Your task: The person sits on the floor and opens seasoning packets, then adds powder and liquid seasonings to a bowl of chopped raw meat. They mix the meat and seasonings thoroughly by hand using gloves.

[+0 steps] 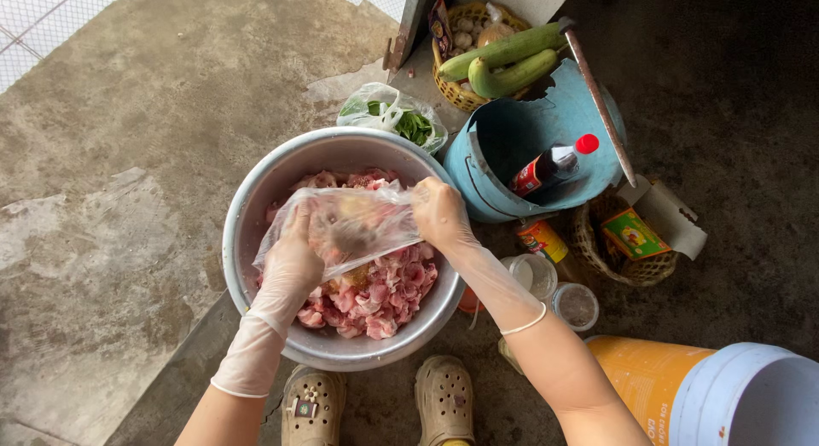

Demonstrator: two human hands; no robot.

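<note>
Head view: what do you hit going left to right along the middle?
Bare concrete floor → metal bowl of raw meat → left hand → clear plastic bag → right hand → blue bucket → woven basket.

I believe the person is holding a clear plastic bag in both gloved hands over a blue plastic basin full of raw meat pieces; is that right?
Not quite: the head view shows the basin is bare metal, not blue plastic. The blue thing is a broken bucket lying beside it. The rest holds: the left hand and right hand, both gloved, hold a clear plastic bag over the raw meat pieces.
</note>
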